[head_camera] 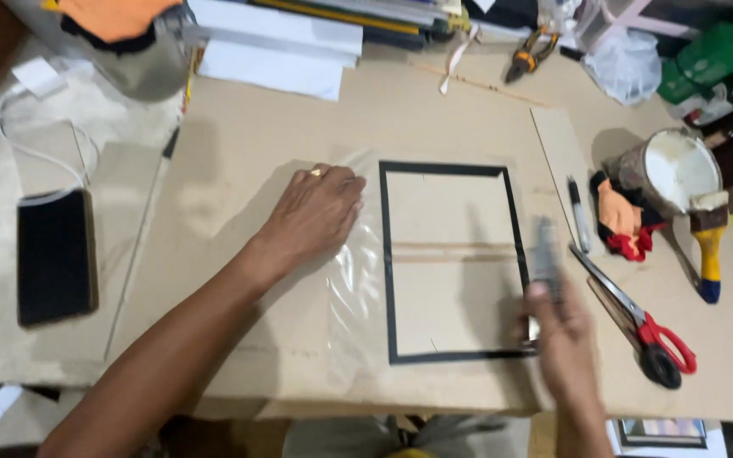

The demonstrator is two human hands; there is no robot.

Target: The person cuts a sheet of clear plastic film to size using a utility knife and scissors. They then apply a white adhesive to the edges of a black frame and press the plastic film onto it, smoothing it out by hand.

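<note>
The left hand (316, 212) lies flat and open on the clear plastic sheet (354, 280) beside the black frame (451, 259) on the bench (239, 127), so press firmly while the right hand (563, 339), closed around a blurry grey tool (546, 254), moves slowly.

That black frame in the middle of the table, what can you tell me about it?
The black frame is a thin, upright rectangle lying flat on the brown cardboard table. Clear plastic film covers it and spreads past its left side. The left hand presses the film beside it; the right hand is at its lower right corner, holding a blurred tool.
</note>
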